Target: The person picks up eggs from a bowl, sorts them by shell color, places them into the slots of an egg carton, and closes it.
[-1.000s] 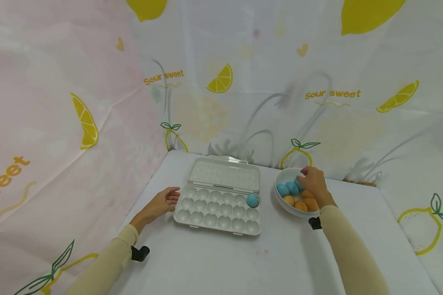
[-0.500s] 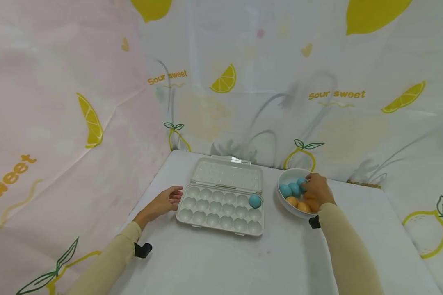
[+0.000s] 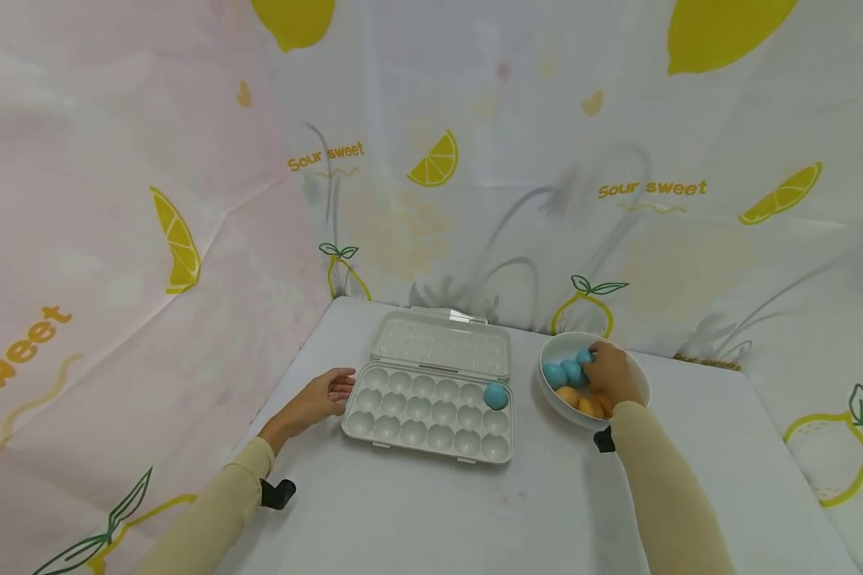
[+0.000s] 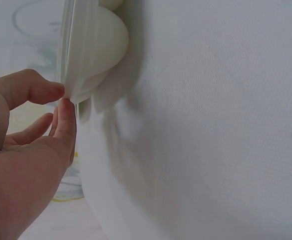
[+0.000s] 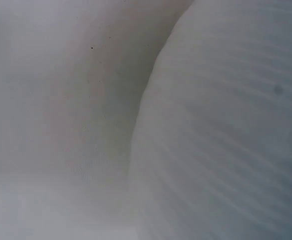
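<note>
A pale egg box (image 3: 426,435) lies with its lid (image 3: 440,343) folded back. One blue egg (image 3: 495,396) sits in its back right cup. My left hand (image 3: 316,403) is at the box's left edge; in the left wrist view, thumb and index fingertip pinch the rim of the box (image 4: 73,50). On the right stands a white bowl (image 3: 559,403) with blue eggs (image 3: 554,374) and orange eggs (image 3: 568,395). Inside it my right hand (image 3: 611,374) touches the blue egg at the back; its fingers are partly hidden, so a grip cannot be made out.
A white cloth covers the table (image 3: 460,511). Lemon-printed sheets (image 3: 518,224) hang behind and to the left. The right wrist view shows only a blurred, ribbed white surface, apparently the bowl's outside (image 5: 220,130). A brown strip (image 3: 708,362) lies at the table's back right edge.
My right hand has moved lower and deeper into the bowl, covering more of the orange eggs. The left hand stays at the egg box's edge. The head view has shifted slightly.
</note>
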The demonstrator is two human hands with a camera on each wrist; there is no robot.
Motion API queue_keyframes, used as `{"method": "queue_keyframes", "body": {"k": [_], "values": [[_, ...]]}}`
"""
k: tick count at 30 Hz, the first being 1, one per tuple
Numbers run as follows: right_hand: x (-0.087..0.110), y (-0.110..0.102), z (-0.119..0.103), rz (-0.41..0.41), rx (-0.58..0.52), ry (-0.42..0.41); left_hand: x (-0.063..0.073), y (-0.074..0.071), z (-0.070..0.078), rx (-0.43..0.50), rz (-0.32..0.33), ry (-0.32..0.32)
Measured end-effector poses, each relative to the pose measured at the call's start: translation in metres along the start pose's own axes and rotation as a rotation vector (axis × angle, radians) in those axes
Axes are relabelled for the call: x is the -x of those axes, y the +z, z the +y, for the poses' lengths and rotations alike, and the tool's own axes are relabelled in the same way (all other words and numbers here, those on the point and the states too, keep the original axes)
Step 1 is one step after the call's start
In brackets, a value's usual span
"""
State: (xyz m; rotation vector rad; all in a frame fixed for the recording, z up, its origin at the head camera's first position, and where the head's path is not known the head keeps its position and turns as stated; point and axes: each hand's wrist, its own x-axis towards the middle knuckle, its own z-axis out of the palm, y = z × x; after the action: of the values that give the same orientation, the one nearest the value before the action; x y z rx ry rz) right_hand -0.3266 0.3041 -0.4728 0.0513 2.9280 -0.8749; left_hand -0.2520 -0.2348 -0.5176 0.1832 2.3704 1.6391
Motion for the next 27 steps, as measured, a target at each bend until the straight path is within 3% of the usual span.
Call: {"method": "queue_keyframes", "body": {"k": [9, 16, 27], "values": [[0.003, -0.002, -0.002, -0.002, -0.012, -0.007, 0.001, 0.000, -0.001, 0.032, -0.018, 0.013], [0.000, -0.011, -0.016, 0.159, -0.007, -0.144, 0.001, 0.000, 0.000, 0.055, -0.015, 0.031], [0.014, -0.008, -0.047, 0.225, -0.110, -0.296, 0.001, 0.001, -0.001, 0.055, -0.018, 0.036]]}}
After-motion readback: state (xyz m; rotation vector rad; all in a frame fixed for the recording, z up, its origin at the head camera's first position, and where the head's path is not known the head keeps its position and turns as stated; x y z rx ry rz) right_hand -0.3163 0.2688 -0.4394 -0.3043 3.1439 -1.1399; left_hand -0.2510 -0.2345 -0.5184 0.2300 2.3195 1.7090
